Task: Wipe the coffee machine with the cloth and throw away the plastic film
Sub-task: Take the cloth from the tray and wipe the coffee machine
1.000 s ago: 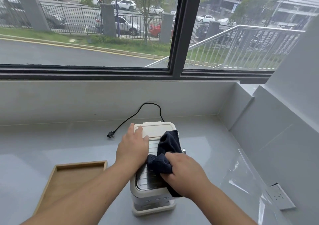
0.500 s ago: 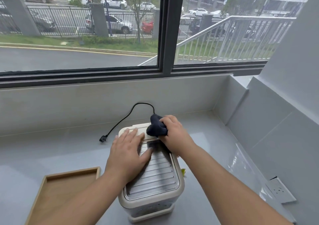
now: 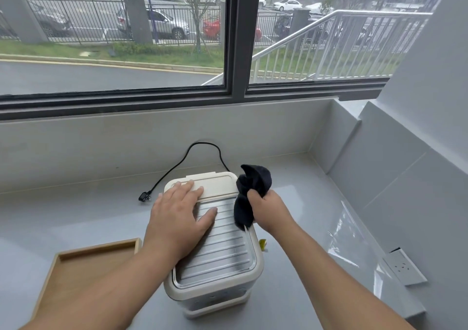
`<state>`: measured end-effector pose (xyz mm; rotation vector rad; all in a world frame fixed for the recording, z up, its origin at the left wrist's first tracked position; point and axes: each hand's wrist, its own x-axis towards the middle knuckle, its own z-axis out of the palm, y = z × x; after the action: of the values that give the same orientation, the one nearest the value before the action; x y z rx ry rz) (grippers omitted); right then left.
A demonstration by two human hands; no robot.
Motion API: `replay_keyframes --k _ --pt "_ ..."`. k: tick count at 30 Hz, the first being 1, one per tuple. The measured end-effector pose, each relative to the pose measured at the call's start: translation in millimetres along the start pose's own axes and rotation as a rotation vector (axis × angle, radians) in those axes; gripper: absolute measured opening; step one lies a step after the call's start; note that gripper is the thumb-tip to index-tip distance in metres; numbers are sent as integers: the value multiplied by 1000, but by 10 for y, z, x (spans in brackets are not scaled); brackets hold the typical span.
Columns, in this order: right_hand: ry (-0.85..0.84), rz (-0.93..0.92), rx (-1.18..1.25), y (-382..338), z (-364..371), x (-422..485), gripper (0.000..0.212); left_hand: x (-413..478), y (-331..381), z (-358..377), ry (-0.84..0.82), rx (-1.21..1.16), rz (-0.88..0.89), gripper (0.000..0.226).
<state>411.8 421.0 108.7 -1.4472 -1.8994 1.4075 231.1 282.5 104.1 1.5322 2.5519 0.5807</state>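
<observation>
The cream coffee machine [image 3: 222, 259] with a ribbed metal top stands on the grey counter, front centre. My left hand [image 3: 178, 218] lies flat on its top near the back left, fingers spread, holding nothing. My right hand [image 3: 268, 209] is closed around a dark navy cloth [image 3: 249, 193] at the machine's back right corner; the cloth bunches above my fist and hangs down against the right edge. A sheet of clear plastic film [image 3: 352, 238] lies on the counter to the right, against the wall.
A shallow wooden tray [image 3: 76, 271] sits at the front left. The machine's black power cord [image 3: 177, 167] loops behind it, its plug [image 3: 144, 197] lying unplugged on the counter. A wall socket [image 3: 402, 270] is at the right. A window ledge runs behind.
My right hand has carried the cloth from the machine's back top off to its right edge. My left hand has slid a little further back on the top.
</observation>
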Motion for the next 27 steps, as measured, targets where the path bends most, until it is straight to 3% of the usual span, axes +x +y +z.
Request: replay_keyframes --k 4,11,18,21,24,27 --pt "-2 -36 -81 196 -89 -313 29 -7 3 1 -2 4 4 71" --pt "70 -270 -230 280 -125 -832 12 -13 9 9 3 -10 -2 72" --pt "92 -300 -231 479 -49 -1361 8 -56 -10 4 7 -41 13 70" --pt "134 -410 -412 425 74 -1454 10 -96 -17 -18 50 -80 15 58" --pt "227 -506 -573 341 195 -1529 32 -153 -43 -36 156 -166 24 36" --pt "200 -656 -675 195 421 -1595 28 -200 -54 -84 221 -235 -33 25"
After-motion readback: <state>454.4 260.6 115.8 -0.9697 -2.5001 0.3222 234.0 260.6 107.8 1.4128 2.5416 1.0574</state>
